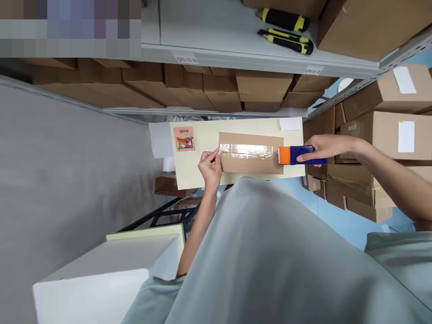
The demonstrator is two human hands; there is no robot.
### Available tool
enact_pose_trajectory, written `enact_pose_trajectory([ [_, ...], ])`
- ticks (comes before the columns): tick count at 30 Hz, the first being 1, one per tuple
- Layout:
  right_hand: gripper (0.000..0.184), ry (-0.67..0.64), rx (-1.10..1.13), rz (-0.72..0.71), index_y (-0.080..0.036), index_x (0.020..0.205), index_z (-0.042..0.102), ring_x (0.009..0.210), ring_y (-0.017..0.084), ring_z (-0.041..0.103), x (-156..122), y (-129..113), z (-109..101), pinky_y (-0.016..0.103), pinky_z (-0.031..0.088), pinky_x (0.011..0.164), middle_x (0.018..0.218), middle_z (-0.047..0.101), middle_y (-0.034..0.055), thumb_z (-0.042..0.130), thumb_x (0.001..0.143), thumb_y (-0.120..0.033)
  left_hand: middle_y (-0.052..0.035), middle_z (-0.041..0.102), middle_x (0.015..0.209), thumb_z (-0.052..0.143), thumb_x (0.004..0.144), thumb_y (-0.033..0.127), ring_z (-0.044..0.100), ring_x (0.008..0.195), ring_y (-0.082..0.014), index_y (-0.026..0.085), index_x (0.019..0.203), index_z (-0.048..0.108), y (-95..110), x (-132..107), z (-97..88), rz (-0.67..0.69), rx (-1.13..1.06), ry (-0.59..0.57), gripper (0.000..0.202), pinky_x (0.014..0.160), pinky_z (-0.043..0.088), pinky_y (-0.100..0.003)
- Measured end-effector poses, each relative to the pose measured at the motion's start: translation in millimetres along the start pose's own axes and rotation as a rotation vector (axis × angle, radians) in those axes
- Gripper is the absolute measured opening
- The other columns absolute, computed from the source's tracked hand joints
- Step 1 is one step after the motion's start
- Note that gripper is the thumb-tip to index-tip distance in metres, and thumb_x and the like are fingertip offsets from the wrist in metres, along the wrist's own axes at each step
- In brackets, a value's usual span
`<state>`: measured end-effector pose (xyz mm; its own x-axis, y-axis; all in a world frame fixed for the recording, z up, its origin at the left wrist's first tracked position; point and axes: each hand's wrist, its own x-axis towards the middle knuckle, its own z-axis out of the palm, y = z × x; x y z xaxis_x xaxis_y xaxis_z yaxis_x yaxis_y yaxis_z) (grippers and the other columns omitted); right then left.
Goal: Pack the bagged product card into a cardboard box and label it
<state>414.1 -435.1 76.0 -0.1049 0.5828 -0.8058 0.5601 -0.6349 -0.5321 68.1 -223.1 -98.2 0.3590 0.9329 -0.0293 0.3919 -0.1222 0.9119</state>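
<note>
A flat brown cardboard box lies on a pale yellow tabletop. A shiny strip of clear packing tape runs along its upper face. At the box's left edge, my left hand has thumb and finger pinched together on the tape's end. My right hand is wrapped round a blue and orange tape dispenser. The dispenser's toothed orange end touches or hangs just over the box's right edge; I cannot tell which.
An orange-pink card with a colourful picture and a white label lie on the tabletop. Behind it stands a shelf with cardboard boxes and utility knives. More boxes are stacked at right; a grey wall is at left.
</note>
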Motion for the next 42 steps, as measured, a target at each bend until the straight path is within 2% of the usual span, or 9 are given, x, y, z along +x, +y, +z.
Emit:
enact_pose_trajectory([
  [11, 0.077, 0.021, 0.068, 0.016, -0.023, 0.071, 0.070, 0.060, 0.021, 0.062, -24.0, 64.6, 6.7, 0.036, 0.045, 0.058, 0.061, 0.066, 0.0060, 0.066, 0.076, -0.100, -0.0026, 0.065, 0.089, 0.078, 0.093, 0.051, 0.068, 0.097, -0.0215, 0.019, 0.096, 0.084, -7.3, 1.1, 14.7, -0.016, 0.073, 0.011, 0.033, 0.104, 0.057, -0.040],
  [15, 0.075, 0.075, 0.007, 0.042, -0.023, 0.070, 0.070, 0.059, 0.021, 0.060, -17.5, 95.5, 9.9, 0.036, 0.042, 0.058, 0.057, 0.063, 0.0055, 0.069, 0.076, -0.098, -0.0038, 0.067, 0.091, 0.075, 0.092, 0.043, 0.069, 0.080, -0.0176, 0.017, 0.087, 0.080, -31.3, -11.6, 28.1, -0.145, 0.093, -0.025, 0.027, 0.088, 0.062, -0.036],
  [18, 0.076, 0.095, -0.066, 0.136, -0.023, 0.063, 0.065, 0.052, 0.019, 0.055, -10.8, 126.5, 13.6, 0.036, 0.037, 0.056, 0.052, 0.059, 0.0038, 0.070, 0.073, -0.098, -0.0047, 0.070, 0.095, 0.068, 0.094, 0.036, 0.067, 0.066, -0.0126, 0.015, 0.097, 0.080, -49.6, -22.9, 31.3, -0.331, 0.118, 0.012, 0.024, 0.073, 0.062, -0.031],
  [21, 0.077, 0.109, -0.062, 0.216, -0.023, 0.063, 0.062, 0.050, 0.017, 0.052, -11.8, 149.1, 17.6, 0.036, 0.035, 0.055, 0.054, 0.060, 0.0030, 0.068, 0.073, -0.099, -0.0065, 0.074, 0.097, 0.064, 0.099, 0.041, 0.075, 0.080, -0.0163, 0.016, 0.119, 0.076, -45.6, -27.8, 33.4, -0.345, 0.103, 0.036, 0.034, 0.077, 0.063, -0.030],
  [26, 0.073, 0.104, -0.016, 0.215, -0.023, 0.070, 0.067, 0.053, 0.017, 0.053, -17.5, 160.0, 24.7, 0.035, 0.034, 0.057, 0.057, 0.061, 0.0024, 0.068, 0.076, -0.096, -0.0185, 0.069, 0.141, 0.064, 0.100, 0.067, 0.071, 0.128, -0.0319, 0.021, 0.147, 0.065, 13.6, -43.3, 52.2, -0.111, 0.213, -0.271, 0.067, 0.102, 0.063, -0.045],
  [29, 0.071, 0.098, -0.010, 0.218, -0.023, 0.073, 0.069, 0.057, 0.018, 0.056, -15.1, 164.1, 26.9, 0.035, 0.035, 0.058, 0.060, 0.062, 0.0031, 0.068, 0.078, -0.094, -0.0249, 0.034, 0.176, 0.086, 0.078, 0.075, 0.031, 0.165, -0.0479, 0.021, 0.169, 0.042, 48.7, -60.5, 72.3, 0.151, 0.426, -0.481, 0.115, 0.129, 0.038, -0.064],
  [32, 0.069, 0.099, -0.015, 0.225, -0.023, 0.073, 0.069, 0.060, 0.020, 0.057, -11.7, 166.8, 26.2, 0.035, 0.036, 0.060, 0.061, 0.062, 0.0035, 0.071, 0.079, -0.091, -0.0250, 0.012, 0.184, 0.097, 0.061, 0.075, -0.005, 0.169, -0.0576, 0.020, 0.176, 0.029, 67.4, -73.4, 98.7, 0.394, 0.487, -0.765, 0.144, 0.132, 0.005, -0.079],
  [37, 0.068, 0.087, -0.084, 0.310, -0.022, 0.067, 0.065, 0.058, 0.019, 0.054, -25.4, 155.0, 19.5, 0.036, 0.035, 0.059, 0.059, 0.058, 0.0042, 0.073, 0.081, -0.088, -0.0189, 0.009, 0.186, 0.100, 0.061, 0.066, -0.009, 0.169, -0.0557, 0.025, 0.176, 0.030, 55.2, -73.0, 126.0, 0.506, 0.481, -0.965, 0.140, 0.131, -0.009, -0.077],
  [42, 0.066, 0.005, -0.030, 0.288, -0.020, 0.068, 0.066, 0.056, 0.015, 0.050, -53.1, 143.3, 12.8, 0.034, 0.031, 0.059, 0.059, 0.058, 0.0029, 0.071, 0.088, -0.082, -0.0235, 0.013, 0.185, 0.091, 0.070, 0.069, -0.005, 0.170, -0.0551, 0.021, 0.172, 0.040, 13.2, -57.9, 110.2, 0.437, 0.604, -0.970, 0.123, 0.129, -0.013, -0.079],
])
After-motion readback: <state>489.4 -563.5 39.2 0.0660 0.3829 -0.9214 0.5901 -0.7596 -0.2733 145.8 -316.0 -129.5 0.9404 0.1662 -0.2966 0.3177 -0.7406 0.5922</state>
